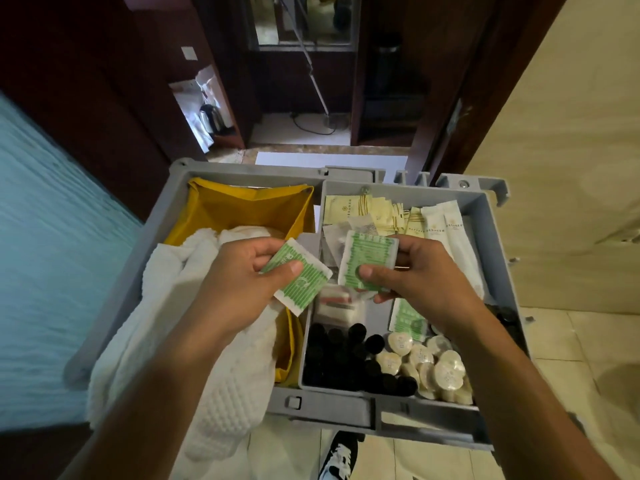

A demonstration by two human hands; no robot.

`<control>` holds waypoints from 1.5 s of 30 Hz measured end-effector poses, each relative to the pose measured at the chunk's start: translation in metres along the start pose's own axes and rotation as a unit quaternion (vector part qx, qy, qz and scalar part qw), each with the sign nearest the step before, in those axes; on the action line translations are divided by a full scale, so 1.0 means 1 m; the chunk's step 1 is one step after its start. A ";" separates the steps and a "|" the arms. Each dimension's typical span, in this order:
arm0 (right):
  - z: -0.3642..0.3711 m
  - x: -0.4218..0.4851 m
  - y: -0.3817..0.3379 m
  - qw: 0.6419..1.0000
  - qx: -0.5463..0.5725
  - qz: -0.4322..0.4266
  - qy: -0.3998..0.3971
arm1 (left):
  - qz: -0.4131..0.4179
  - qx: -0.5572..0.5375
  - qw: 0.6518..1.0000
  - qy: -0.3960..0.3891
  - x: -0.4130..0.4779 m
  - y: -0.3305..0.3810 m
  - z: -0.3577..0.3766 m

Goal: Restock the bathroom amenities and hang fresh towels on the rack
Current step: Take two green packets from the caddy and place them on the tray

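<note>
Left hand (239, 271) pinching green sachet (301, 282), right hand (422, 271) pinching second sachet (367, 261). Risk: shallow thumb grip slips, green sachet drops onto towel (207, 358) beneath left hand, lost in folds.

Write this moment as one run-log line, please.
stage: picking amenities | left hand: holds green sachet | right hand: holds second green sachet | place: at cart tray

Green-striped wht packets (300, 276), yellow bag (242, 206)
</note>
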State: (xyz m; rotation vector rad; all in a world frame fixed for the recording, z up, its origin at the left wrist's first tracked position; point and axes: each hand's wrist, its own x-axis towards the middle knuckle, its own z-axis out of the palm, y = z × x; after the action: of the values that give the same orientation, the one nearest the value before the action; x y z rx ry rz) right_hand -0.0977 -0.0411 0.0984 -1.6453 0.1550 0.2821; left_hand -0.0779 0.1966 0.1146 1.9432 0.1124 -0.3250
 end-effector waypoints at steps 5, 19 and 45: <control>0.031 0.015 -0.008 0.999 -0.028 -0.030 -0.018 | -0.032 -0.005 0.998 0.046 -0.013 -0.019 -0.028; 0.180 -0.002 -0.043 0.973 -0.095 -0.137 -0.158 | -0.023 -0.112 0.983 0.141 -0.130 -0.074 -0.138; 0.543 -0.274 -0.067 0.829 -0.103 -0.259 -0.485 | -0.015 -0.202 0.831 0.518 -0.541 -0.203 -0.280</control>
State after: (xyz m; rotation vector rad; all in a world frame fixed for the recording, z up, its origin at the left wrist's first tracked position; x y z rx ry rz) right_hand -0.3922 0.4858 0.1977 -1.4954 -1.1137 0.6908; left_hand -0.5946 0.5726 0.1828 1.4894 0.8477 0.7253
